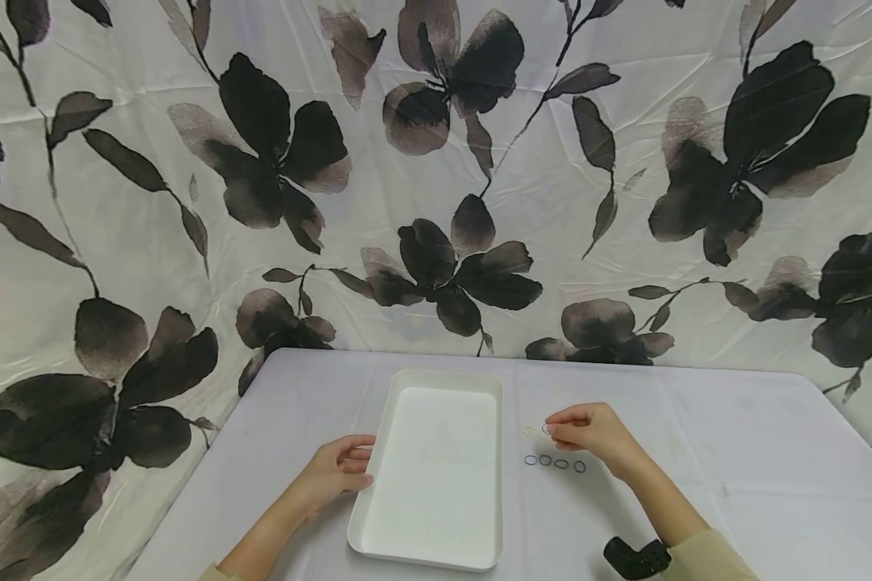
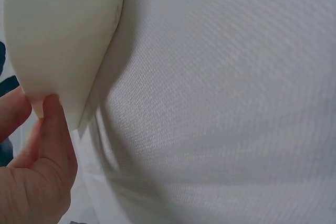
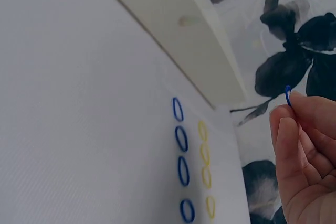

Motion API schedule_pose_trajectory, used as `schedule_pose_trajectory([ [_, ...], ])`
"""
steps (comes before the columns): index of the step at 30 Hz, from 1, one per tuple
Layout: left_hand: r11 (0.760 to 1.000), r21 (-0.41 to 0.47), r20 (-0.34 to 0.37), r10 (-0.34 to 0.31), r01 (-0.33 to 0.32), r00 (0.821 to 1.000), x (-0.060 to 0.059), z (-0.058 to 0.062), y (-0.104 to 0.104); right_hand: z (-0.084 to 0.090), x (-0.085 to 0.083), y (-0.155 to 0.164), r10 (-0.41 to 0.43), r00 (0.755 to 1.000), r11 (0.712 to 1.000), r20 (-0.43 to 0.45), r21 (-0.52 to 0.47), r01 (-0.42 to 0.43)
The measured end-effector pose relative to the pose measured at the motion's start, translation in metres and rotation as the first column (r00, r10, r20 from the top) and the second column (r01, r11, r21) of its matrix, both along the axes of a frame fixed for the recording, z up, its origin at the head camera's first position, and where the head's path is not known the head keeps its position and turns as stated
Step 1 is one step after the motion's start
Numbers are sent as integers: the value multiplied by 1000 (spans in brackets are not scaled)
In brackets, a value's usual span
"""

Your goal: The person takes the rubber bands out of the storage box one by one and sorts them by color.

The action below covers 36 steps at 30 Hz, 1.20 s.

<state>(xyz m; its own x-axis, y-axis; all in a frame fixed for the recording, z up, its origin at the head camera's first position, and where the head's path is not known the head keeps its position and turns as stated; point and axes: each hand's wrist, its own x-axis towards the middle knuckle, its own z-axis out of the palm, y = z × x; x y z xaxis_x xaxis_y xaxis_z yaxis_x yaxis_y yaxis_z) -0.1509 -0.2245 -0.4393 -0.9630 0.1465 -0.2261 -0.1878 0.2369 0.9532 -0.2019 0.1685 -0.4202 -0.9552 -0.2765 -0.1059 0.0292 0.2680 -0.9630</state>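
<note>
The white rectangular tray lies on the table. My left hand is at its left side, with thumb and fingertips touching the outer wall; the left wrist view shows this tray wall close up. To the right of the tray, my right hand pinches a small blue rubber band between thumb and fingertips, above the table. Below that hand, a row of several blue rubber bands lies beside a row of several yellow rubber bands. In the head view, the hand partly hides the yellow row.
A white cloth covers the table. Behind it hangs a white curtain with dark printed flowers. A black device sits at the right wrist.
</note>
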Motion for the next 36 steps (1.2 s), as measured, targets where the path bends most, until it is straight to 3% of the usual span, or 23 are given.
schedule_pose_trajectory([
  [19, 1000, -4, -5, 10, -10, 1000, 0, -2, 1, -24, 12, 39, -56, 998, 998, 18, 6, 56],
  [36, 1000, 6, -2, 7, -7, 1000, 0, -2, 0, -41, 18, 50, -120, 991, 986, 62, 121, 112],
])
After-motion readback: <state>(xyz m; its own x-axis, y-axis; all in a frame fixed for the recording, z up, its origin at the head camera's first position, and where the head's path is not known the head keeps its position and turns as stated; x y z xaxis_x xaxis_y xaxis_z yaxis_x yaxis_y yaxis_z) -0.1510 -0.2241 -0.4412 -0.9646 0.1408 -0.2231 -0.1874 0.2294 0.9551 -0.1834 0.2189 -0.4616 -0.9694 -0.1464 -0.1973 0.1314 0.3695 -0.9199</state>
